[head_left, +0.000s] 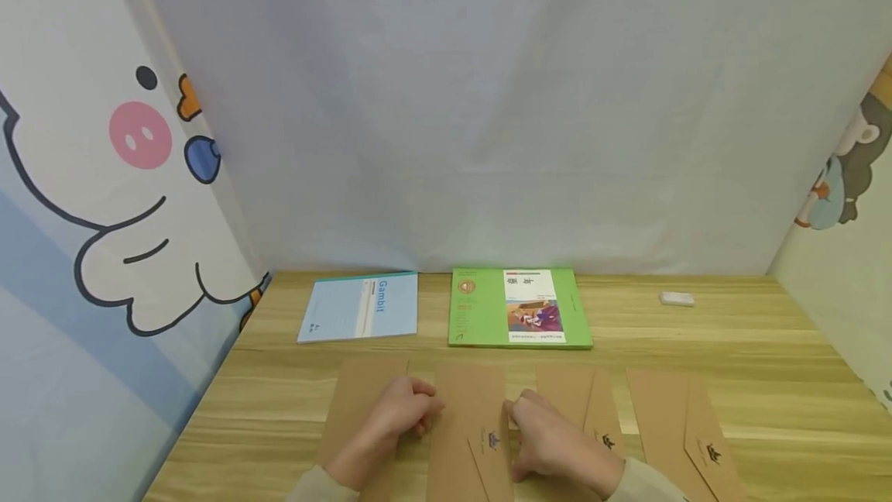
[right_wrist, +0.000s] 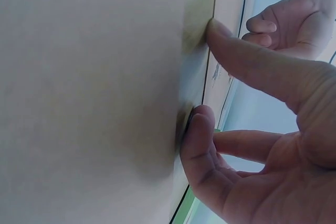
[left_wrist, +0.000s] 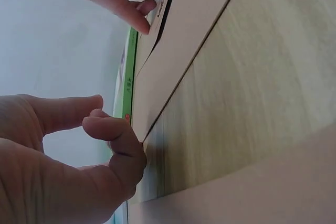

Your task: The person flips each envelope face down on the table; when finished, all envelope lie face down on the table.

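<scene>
In the head view a brown paper envelope point(head_left: 465, 401) with a crown print lies upright in front of me, between both hands. My left hand point(head_left: 404, 413) is at its left edge, fingers loosely bent over the gap beside a plain-looking envelope point(head_left: 362, 386). The left wrist view shows the left hand point(left_wrist: 68, 156) with thumb and index apart and nothing between them. My right hand point(head_left: 554, 440) touches the middle envelope's right edge, partly covering another envelope point(head_left: 567, 390). In the right wrist view the right hand point(right_wrist: 262, 145) has its thumb and bent fingers spread along that edge.
Farther right lies one more brown envelope point(head_left: 669, 417). Behind the row are a light blue notebook point(head_left: 348, 308) and a green book point(head_left: 477, 308). A small white eraser-like block point(head_left: 677, 299) sits at the back right of the wooden table point(head_left: 766, 362). A pale curtain point(head_left: 488, 138) hangs behind.
</scene>
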`<state>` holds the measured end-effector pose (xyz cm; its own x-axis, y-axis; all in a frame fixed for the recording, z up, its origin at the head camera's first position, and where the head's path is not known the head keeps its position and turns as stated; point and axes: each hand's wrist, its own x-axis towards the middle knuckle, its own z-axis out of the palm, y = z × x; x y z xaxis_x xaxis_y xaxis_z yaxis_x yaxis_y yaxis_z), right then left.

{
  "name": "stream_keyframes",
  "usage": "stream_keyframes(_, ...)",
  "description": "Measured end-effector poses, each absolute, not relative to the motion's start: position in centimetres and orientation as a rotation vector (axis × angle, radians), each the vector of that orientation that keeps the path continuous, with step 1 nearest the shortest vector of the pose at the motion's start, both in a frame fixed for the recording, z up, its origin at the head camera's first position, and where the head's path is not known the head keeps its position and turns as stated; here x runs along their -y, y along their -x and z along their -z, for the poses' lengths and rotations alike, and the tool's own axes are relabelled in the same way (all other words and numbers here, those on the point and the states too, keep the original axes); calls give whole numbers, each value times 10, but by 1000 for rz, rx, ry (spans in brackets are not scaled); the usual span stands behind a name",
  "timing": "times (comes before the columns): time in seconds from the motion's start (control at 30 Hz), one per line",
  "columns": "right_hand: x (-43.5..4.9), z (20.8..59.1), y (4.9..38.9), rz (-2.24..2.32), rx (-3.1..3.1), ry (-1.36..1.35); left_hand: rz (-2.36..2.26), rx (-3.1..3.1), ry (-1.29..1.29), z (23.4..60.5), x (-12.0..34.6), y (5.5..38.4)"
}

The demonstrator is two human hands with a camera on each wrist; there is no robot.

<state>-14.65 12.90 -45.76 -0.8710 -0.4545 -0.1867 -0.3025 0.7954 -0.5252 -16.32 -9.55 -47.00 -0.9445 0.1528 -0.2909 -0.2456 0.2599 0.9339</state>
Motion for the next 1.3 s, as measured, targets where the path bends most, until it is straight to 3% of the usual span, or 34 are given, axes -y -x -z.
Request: stream_keyframes(1.3,-130,458,147,718,-2667,584,-1787,-2109,109,462,106,168)
